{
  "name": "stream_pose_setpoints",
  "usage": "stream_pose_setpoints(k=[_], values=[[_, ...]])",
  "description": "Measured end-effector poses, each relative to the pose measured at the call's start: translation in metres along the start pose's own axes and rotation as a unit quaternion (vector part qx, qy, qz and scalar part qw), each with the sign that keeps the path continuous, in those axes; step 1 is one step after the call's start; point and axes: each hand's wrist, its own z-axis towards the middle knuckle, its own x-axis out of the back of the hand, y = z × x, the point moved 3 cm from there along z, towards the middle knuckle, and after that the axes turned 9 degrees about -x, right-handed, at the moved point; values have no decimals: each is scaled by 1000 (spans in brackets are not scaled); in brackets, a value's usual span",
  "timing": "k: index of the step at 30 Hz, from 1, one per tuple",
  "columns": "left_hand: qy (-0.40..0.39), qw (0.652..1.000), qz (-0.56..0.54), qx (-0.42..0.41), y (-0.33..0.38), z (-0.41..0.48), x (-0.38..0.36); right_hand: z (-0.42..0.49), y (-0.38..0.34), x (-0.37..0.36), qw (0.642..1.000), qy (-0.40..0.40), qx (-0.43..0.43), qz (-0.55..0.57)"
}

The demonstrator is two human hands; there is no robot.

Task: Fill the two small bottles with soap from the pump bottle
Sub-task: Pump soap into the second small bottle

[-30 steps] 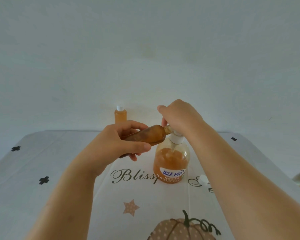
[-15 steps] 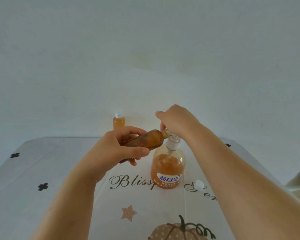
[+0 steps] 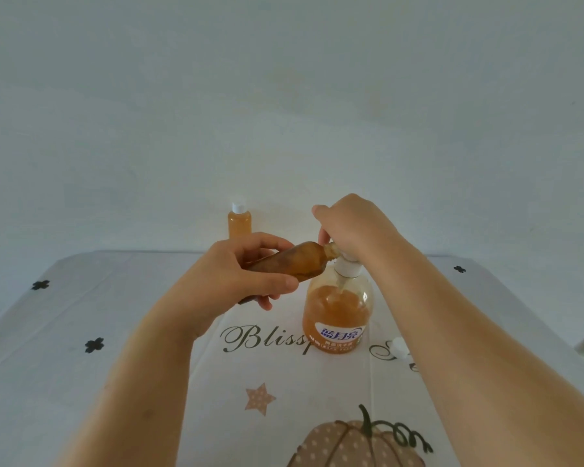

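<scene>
A clear pump bottle point(image 3: 338, 315) about half full of orange soap stands mid-table. My right hand point(image 3: 351, 224) covers and presses its white pump head, hiding the spout. My left hand point(image 3: 243, 281) holds a small brown bottle point(image 3: 294, 262) tilted nearly flat, its open neck up against the pump under my right fingers. A second small bottle point(image 3: 239, 224), filled with orange soap and closed with a white cap, stands upright at the table's far edge.
A loose white cap point(image 3: 398, 347) lies on the table right of the pump bottle, partly behind my right forearm. The white tablecloth point(image 3: 115, 332) has black flowers, script lettering, a star and a pumpkin print. A plain wall rises behind.
My right hand has gone up and come down again on the pump head. The small bottle stays at the spout in my left hand. The view shifted slightly.
</scene>
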Motion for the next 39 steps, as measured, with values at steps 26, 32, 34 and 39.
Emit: stream_pose_setpoints(k=[26,32,34,39], values=[[3,999,-36,-27,4,0,-2,-8,-8,14,1000,-3,-6,4],[2,999,-23,-25,0,2,1,-2,-5,9,1000,4,-14,10],[-1,1000,-13,-20,-3,3,2,-1,-3,3,1000,8,-13,9],[0,1000,-16,-15,-5,3,1,0,0,1,1000,8,-7,22]])
